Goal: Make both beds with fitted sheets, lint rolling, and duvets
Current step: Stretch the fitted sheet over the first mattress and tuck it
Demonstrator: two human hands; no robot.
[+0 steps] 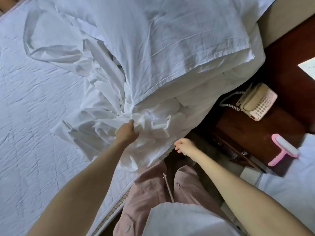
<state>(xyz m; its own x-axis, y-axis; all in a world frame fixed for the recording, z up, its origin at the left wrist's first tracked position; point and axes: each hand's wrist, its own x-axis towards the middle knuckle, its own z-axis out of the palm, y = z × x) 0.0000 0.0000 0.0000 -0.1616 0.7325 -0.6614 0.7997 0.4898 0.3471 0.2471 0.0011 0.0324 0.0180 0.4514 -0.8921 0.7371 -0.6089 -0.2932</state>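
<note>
The quilted mattress is seen largely bare, so the sheet step on this bed is judged unfinished. A large white pillow is laid across the head end, at the mattress's right edge, with part of the sheet trapped under its corner. The white sheet is bunched in a crumpled heap near that same edge, probably gathered so it can be pulled free and spread. A dark wooden nightstand is wedged between this bed and the second bed. A beige telephone is set on it, and a pink lint roller is left at its near edge, ready to hand.

The left hand is reached forward on a straight arm, its fingers closed round a gathered fold. The right hand is held lower with fingers curled at the sheet's hanging edge. Whether cloth is pinched there cannot be told.
</note>
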